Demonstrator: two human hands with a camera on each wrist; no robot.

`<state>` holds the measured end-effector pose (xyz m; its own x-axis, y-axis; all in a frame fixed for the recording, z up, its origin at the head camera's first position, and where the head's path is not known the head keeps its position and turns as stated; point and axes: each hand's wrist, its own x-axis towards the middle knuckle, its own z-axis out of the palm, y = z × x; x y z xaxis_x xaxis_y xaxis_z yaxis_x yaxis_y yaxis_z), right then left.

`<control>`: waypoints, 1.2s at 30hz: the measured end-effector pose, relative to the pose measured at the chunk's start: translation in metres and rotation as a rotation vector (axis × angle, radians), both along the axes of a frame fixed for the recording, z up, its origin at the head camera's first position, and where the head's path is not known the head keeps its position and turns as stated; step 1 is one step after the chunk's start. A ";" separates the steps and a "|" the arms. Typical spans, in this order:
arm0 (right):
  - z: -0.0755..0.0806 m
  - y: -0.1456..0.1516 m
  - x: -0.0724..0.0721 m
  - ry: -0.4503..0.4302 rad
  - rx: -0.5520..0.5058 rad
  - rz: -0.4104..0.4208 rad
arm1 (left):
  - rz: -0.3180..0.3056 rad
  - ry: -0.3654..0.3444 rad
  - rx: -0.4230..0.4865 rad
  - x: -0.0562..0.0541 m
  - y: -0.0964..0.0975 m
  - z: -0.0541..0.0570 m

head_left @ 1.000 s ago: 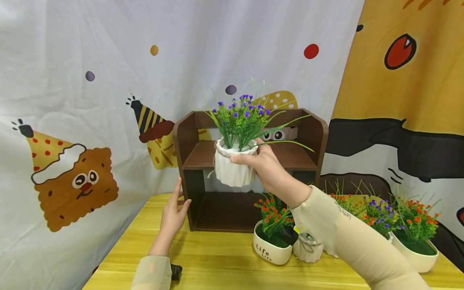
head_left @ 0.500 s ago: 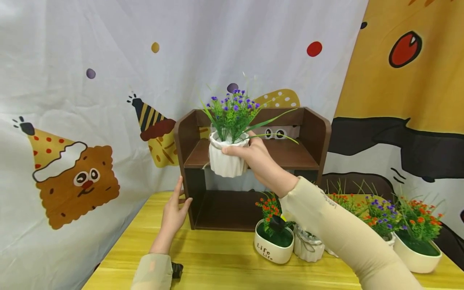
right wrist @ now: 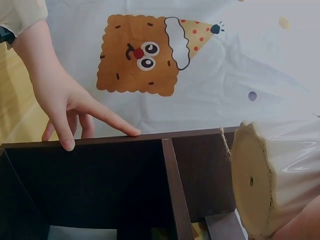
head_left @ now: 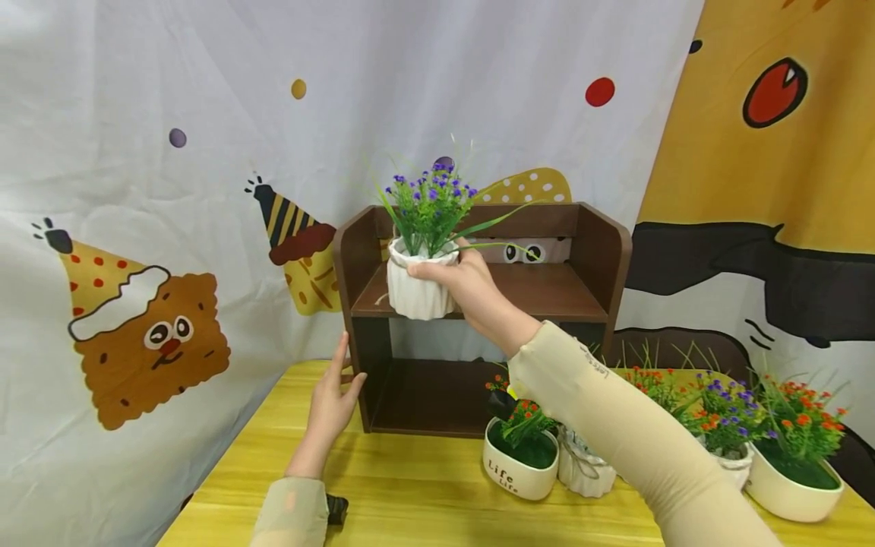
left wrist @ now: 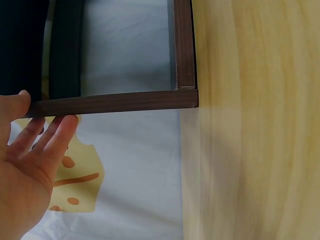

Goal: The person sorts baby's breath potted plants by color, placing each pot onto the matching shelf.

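My right hand (head_left: 472,285) holds a potted plant with purple flowers by its white ribbed pot (head_left: 418,289), thumb across the near side below the rim. The pot is upright at the front left of the upper board of a dark brown shelf unit (head_left: 481,317); in the head view its base overlaps the board's front edge. The right wrist view shows the pot's flat underside (right wrist: 252,180) with a small hole. My left hand (head_left: 333,403) rests with extended fingers (left wrist: 62,137) on the outer face of the shelf's left side panel (left wrist: 115,103), thumb at its front edge.
A planter lettered "Life" (head_left: 509,475) with orange flowers stands before the shelf's right side, beside another white pot (head_left: 584,471). More potted flowers and an oval planter (head_left: 796,486) stand farther right on the wooden table (head_left: 410,494). A cartoon-printed curtain (head_left: 444,76) hangs behind.
My right hand has carried the potted plant left and away from me, and somewhat higher in view, toward the shelf's upper left. The left hand has stayed at the side panel.
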<state>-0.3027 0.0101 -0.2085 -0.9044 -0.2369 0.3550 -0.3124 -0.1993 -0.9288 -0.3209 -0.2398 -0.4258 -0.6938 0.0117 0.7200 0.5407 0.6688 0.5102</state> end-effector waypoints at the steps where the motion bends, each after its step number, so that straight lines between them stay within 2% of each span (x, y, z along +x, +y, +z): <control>1: 0.000 -0.001 -0.002 0.003 -0.001 -0.003 | 0.001 0.000 0.000 0.000 0.000 0.000; 10: 0.002 -0.011 -0.015 0.024 0.017 -0.074 | 0.004 -0.024 0.012 0.002 0.002 0.001; 21: 0.004 -0.024 -0.033 0.009 0.028 -0.124 | 0.015 0.013 0.013 0.004 0.000 -0.002; 28: 0.002 -0.026 -0.039 0.006 0.008 -0.122 | -0.002 0.002 0.011 0.001 0.003 -0.001; 36: -0.006 -0.035 -0.051 0.041 -0.002 -0.114 | 0.010 0.010 0.004 0.000 0.001 -0.001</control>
